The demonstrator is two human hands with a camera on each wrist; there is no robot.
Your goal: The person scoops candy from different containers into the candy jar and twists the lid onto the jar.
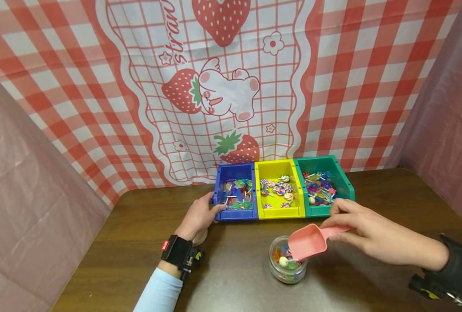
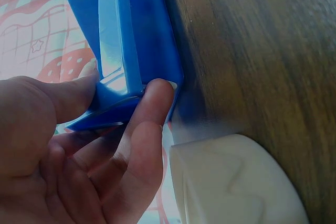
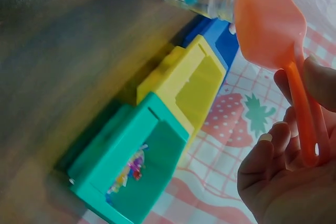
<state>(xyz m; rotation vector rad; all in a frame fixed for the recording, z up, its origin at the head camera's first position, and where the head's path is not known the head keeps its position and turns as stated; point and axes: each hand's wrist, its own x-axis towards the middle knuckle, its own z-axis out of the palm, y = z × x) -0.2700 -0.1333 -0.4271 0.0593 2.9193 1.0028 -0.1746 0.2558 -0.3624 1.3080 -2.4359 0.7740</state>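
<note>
My right hand grips the handle of a pink plastic scoop. The scoop is tilted over the mouth of a clear jar, which holds small colourful candy pieces and a white ball on a stick. No candy shows in the scoop's bowl. My left hand holds the front left corner of a blue bin, thumb over its edge and fingers against its side, as the left wrist view shows. Mini wrapped candies and lollipops lie inside that bin.
A yellow bin with swirl lollipops and a green bin with mixed small candies stand joined beside the blue one. A round cream-coloured object sits below my left hand. Behind the table hangs a red checked strawberry cloth.
</note>
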